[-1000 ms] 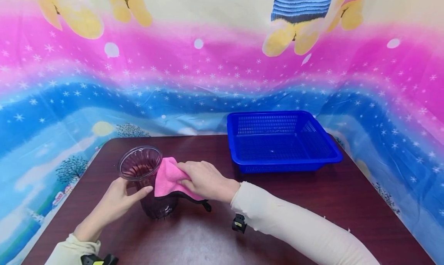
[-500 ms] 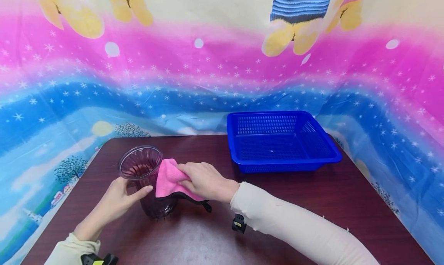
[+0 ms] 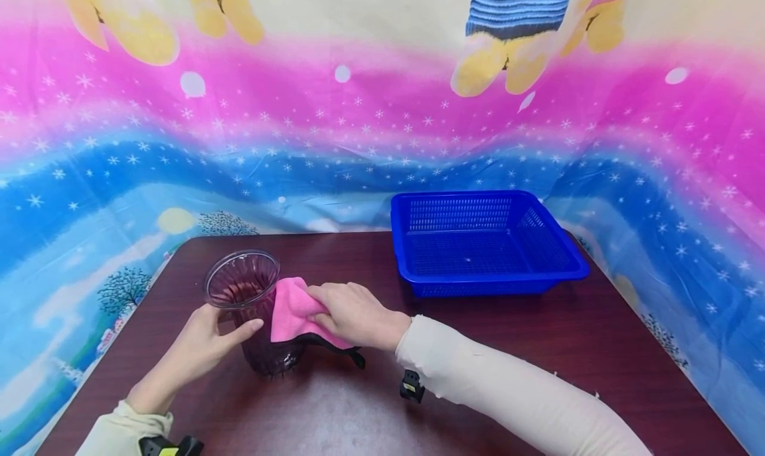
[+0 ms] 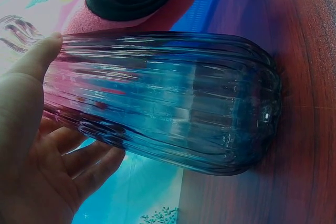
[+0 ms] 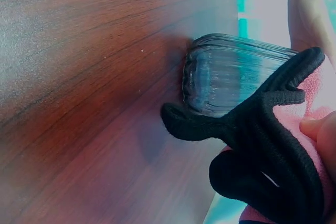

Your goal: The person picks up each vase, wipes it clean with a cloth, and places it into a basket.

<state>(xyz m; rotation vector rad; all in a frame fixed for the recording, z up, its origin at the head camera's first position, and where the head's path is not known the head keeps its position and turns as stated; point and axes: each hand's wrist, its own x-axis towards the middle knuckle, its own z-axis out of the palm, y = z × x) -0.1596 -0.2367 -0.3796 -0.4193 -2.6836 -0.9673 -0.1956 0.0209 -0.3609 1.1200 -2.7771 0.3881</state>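
Gripping the ribbed glass vase (image 4: 173, 98) below its rim with the left hand (image 3: 200, 346), upright on the tabletop (image 3: 358, 406) between both hands; pinching the pink cloth (image 3: 291, 316) in the right hand (image 3: 357, 315), beside the vase.

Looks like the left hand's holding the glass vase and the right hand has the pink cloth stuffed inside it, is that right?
Not quite: the pink cloth is outside the glass vase, at its side, as the head view shows. The left hand does hold the vase, and the right hand the cloth.
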